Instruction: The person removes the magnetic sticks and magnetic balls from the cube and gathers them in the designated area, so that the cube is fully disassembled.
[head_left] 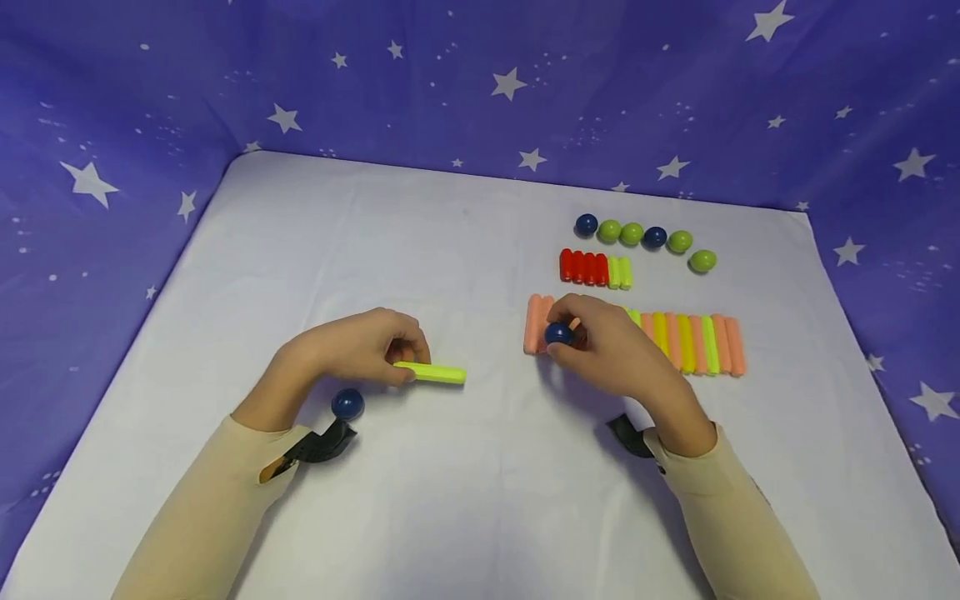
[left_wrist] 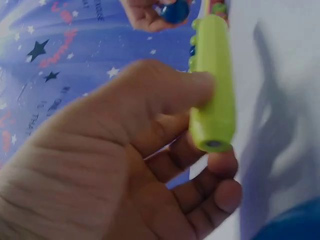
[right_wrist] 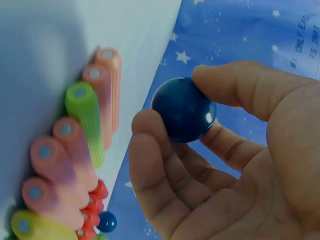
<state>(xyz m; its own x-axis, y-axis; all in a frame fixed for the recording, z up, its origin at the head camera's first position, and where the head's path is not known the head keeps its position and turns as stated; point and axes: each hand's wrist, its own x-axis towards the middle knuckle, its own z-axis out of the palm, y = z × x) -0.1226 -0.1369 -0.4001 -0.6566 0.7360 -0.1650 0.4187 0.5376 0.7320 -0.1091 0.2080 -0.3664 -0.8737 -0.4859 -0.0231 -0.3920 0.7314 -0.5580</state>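
My left hand (head_left: 371,346) pinches a yellow-green stick (head_left: 438,373) between thumb and fingers, just above the white cloth. The left wrist view shows a small dark dot in the end of that stick (left_wrist: 215,85). Between the thumb and fingertips of my right hand (head_left: 611,342) is a dark blue ball (right_wrist: 184,109). That hand hovers over the left part of a row of long sticks (head_left: 687,343) in salmon, yellow and green, hiding several of them. Close to my left wrist, another dark blue ball (head_left: 347,404) lies on the cloth.
Short red sticks (head_left: 583,267) and short yellow-green sticks (head_left: 619,272) lie side by side behind the long row. Farther back is a line of green balls (head_left: 632,233) and blue balls (head_left: 587,225). A purple star-patterned curtain (head_left: 450,92) surrounds the white table (head_left: 480,517).
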